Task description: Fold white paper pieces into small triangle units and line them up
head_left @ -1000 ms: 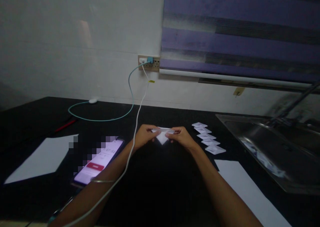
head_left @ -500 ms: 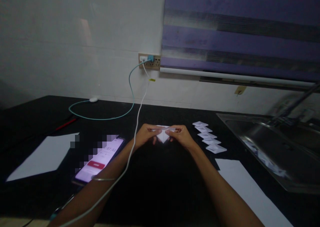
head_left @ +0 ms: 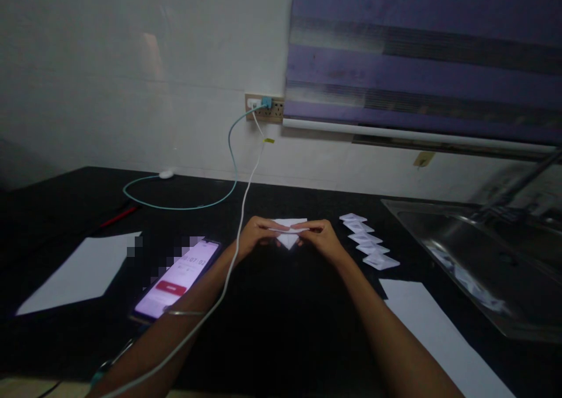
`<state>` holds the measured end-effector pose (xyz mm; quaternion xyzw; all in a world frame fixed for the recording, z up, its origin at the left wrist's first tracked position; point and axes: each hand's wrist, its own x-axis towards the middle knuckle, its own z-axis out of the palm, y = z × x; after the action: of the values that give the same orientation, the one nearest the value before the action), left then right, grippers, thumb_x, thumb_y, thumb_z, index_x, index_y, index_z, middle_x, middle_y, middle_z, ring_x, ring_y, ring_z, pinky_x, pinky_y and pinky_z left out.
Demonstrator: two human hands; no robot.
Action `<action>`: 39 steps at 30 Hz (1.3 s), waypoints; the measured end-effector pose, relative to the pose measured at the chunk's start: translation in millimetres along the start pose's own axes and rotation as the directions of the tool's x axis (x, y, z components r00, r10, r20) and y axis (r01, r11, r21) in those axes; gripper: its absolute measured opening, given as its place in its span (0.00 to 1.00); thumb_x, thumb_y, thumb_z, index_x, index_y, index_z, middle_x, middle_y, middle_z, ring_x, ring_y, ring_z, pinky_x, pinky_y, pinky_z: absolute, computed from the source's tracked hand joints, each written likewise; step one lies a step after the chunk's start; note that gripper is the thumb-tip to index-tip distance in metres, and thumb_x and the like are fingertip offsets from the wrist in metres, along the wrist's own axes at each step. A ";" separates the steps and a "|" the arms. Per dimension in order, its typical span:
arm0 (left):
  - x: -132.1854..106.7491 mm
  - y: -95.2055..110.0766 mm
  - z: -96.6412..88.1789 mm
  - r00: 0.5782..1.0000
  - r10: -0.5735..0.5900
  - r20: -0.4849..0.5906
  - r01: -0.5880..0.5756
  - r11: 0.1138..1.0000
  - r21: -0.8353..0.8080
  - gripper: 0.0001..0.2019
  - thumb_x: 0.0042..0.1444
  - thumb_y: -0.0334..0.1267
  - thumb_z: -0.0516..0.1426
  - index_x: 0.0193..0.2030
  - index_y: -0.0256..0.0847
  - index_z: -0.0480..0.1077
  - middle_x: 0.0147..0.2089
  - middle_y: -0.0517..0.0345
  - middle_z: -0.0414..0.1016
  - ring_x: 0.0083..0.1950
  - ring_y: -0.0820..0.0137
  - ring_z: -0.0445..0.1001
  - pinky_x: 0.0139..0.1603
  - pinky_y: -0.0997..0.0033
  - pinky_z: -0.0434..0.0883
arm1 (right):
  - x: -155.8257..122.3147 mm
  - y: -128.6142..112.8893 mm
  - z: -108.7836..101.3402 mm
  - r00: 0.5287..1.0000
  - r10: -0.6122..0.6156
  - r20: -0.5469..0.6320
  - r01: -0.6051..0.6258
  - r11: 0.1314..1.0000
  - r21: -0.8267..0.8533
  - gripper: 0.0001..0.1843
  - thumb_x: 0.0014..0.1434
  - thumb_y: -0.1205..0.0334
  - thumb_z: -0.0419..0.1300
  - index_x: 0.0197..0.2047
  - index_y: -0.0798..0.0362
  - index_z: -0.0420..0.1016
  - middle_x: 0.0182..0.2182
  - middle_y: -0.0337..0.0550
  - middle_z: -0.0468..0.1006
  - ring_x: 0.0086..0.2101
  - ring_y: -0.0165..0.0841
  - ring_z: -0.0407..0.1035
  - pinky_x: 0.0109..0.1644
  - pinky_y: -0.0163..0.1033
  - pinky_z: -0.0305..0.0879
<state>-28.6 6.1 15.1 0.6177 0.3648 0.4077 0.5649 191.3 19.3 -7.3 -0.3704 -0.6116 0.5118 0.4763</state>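
Note:
A small white folded paper (head_left: pixel 288 232) lies on the black counter (head_left: pixel 281 316) between my two hands. My left hand (head_left: pixel 256 236) pinches its left side with closed fingers. My right hand (head_left: pixel 319 237) pinches its right side, fingertips meeting the left hand's over the top fold. A triangular point of the paper sticks out below the fingers toward me. Just right of my right hand runs a row of several small folded paper pieces (head_left: pixel 367 248).
A lit phone (head_left: pixel 178 279) lies left of my left forearm, with a white cable (head_left: pixel 239 240) crossing it up to a wall socket (head_left: pixel 263 107). White sheets lie at the left (head_left: pixel 79 272) and right (head_left: pixel 432 333). A steel sink (head_left: pixel 478 263) is on the right. A teal cable (head_left: pixel 175 202) and red pen (head_left: pixel 116 216) lie at the back left.
My fingers have shifted closer together along the top of the paper and more of the upper flap shows. The view has drifted slightly.

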 end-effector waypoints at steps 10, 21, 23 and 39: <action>9.4 -11.1 10.8 0.991 -0.036 -0.130 0.023 0.995 -0.101 0.29 0.48 0.55 0.67 0.48 0.40 0.62 0.26 0.63 0.74 0.20 0.75 0.72 0.18 0.82 0.54 | -0.3 3.9 -0.8 0.988 -0.152 -0.025 0.143 0.965 -0.220 0.11 0.54 0.61 0.66 0.41 0.51 0.86 0.34 0.45 0.85 0.29 0.33 0.74 0.34 0.37 0.68; 12.0 -10.3 3.3 0.999 -0.033 -0.013 0.036 0.947 0.318 0.27 0.58 0.58 0.57 0.23 0.34 0.74 0.17 0.56 0.71 0.18 0.77 0.63 0.22 0.76 0.57 | -1.4 2.1 0.0 0.984 -0.173 -0.045 0.156 0.953 -0.259 0.12 0.53 0.63 0.64 0.40 0.50 0.86 0.41 0.46 0.85 0.43 0.41 0.79 0.51 0.46 0.71; 11.6 -11.3 4.3 1.000 0.031 -0.002 -0.028 0.924 0.380 0.29 0.60 0.57 0.55 0.18 0.35 0.72 0.18 0.55 0.71 0.21 0.75 0.67 0.26 0.75 0.62 | -1.7 0.5 -0.9 0.987 -0.153 -0.048 0.138 0.962 -0.237 0.13 0.52 0.64 0.63 0.40 0.50 0.86 0.42 0.46 0.85 0.44 0.41 0.78 0.52 0.46 0.71; 3.7 -14.5 7.0 0.992 0.125 -0.001 -0.108 0.858 0.502 0.23 0.63 0.53 0.55 0.30 0.34 0.77 0.24 0.57 0.74 0.27 0.71 0.71 0.27 0.75 0.61 | 1.0 4.0 6.6 0.999 0.016 -0.030 -0.020 0.992 -0.121 0.18 0.47 0.49 0.73 0.30 0.55 0.80 0.25 0.39 0.77 0.26 0.29 0.68 0.31 0.34 0.60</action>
<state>-20.5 8.0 0.8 0.7571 0.4295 0.3429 0.3532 184.5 19.3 -11.3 -0.4115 -0.6311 0.4726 0.4572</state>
